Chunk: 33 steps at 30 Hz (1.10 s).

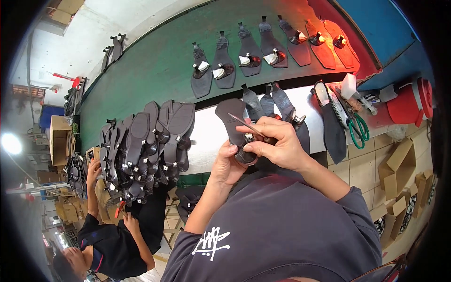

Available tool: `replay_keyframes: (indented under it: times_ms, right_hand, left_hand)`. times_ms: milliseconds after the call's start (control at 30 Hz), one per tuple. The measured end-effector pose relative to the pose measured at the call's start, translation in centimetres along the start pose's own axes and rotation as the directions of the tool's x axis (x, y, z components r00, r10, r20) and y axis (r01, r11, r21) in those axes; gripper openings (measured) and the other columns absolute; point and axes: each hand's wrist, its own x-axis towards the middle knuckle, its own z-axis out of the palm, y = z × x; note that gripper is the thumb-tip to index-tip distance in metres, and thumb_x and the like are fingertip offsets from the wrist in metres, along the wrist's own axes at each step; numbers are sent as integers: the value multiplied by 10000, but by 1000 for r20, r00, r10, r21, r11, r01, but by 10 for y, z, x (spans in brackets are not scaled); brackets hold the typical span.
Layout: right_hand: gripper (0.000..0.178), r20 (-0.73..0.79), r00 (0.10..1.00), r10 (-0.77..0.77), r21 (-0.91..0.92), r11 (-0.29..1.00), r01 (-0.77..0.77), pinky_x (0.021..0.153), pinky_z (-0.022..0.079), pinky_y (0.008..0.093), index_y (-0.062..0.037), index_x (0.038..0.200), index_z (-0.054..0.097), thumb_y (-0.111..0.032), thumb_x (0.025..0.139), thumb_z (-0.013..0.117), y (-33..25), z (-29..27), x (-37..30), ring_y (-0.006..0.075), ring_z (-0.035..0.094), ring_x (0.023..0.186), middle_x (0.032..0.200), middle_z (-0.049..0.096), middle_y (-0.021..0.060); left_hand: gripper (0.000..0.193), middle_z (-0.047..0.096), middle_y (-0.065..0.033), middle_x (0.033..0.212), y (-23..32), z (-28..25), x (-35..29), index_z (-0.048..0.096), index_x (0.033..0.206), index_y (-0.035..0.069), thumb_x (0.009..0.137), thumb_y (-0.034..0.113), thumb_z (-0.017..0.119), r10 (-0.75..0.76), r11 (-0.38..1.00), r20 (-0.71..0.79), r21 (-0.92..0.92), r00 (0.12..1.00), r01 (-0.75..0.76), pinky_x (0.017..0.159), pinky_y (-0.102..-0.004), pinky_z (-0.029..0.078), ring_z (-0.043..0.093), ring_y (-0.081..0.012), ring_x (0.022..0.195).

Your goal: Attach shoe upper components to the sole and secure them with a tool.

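In front of my chest, my left hand (225, 164) is closed around the lower end of a dark sandal (229, 113), its flat sole tilted up and away from me. My right hand (284, 143) grips an awl-like tool (245, 122), a thin pointed metal shaft with its handle mostly hidden in the palm. The shaft slants across the sandal near a small shiny ornament (248, 137). Fingers of both hands meet around that end. Just beyond, more dark sandals (267, 104) lie on the white work surface (206, 129), partly hidden by my right hand.
Sandals with white stuffing (249, 60) line the green conveyor belt (155, 61), reddish light at its right end. Stacked sandals (141, 136) stand left, near a co-worker (117, 244). On the right are green-handled scissors (359, 131), a red container (406, 105) and cardboard boxes (398, 164).
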Motion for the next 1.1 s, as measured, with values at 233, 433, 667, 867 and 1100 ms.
replay_keyframes:
  times_ms: [233, 433, 667, 867, 1100]
  right_hand:
    - [267, -118, 991, -64, -64, 996, 56, 546, 399, 239, -10, 1028, 713, 0, 761, 716, -8, 12, 3, 84, 489, 605, 711, 551, 24]
    - [481, -35, 996, -87, -273, 959, 74, 543, 407, 228, -29, 1222, 629, 3, 751, 721, -11, 13, 3, 83, 491, 624, 797, 542, 24]
    - [419, -156, 988, 19, -231, 971, -55, 527, 339, 165, -35, 1392, 466, -6, 978, 417, -9, -36, -3, 16, 405, 629, 1219, 596, 52]
    - [338, -233, 966, 116, -282, 942, -181, 507, 356, 176, -16, 1305, 552, -42, 985, 448, 11, -69, -12, 27, 421, 594, 1230, 608, 72]
    - [273, -331, 943, -18, -554, 813, -179, 637, 397, 217, 22, 1157, 636, 21, 921, 499, 21, -91, -4, 87, 492, 717, 842, 528, 17]
  left_hand:
    - [593, 589, -61, 1136, -6, -8, 2, 450, 1328, 93, 801, 266, 661, 18, 986, 12, -167, 1000, -16, 764, -331, 568, 627, -160, 959]
    - [417, 634, -67, 1150, 25, -10, -11, 535, 1277, 62, 865, 119, 560, 129, 977, -36, 173, 991, -121, 846, -322, 539, 628, -161, 1030]
    - [435, 625, -99, 1087, 141, -59, -95, 563, 1144, -46, 716, 19, 522, 644, 680, -299, 645, 704, -348, 886, -337, 501, 615, -186, 969]
    - [537, 551, -132, 1313, 224, -121, -201, 440, 1390, -29, 911, 185, 553, 987, 139, -149, 979, 54, 152, 897, -303, 460, 587, -168, 1033]
    - [399, 642, -117, 1167, 189, -51, -108, 579, 1277, 13, 909, 155, 639, 993, 60, -61, 998, 102, 14, 909, -308, 478, 586, -175, 1078]
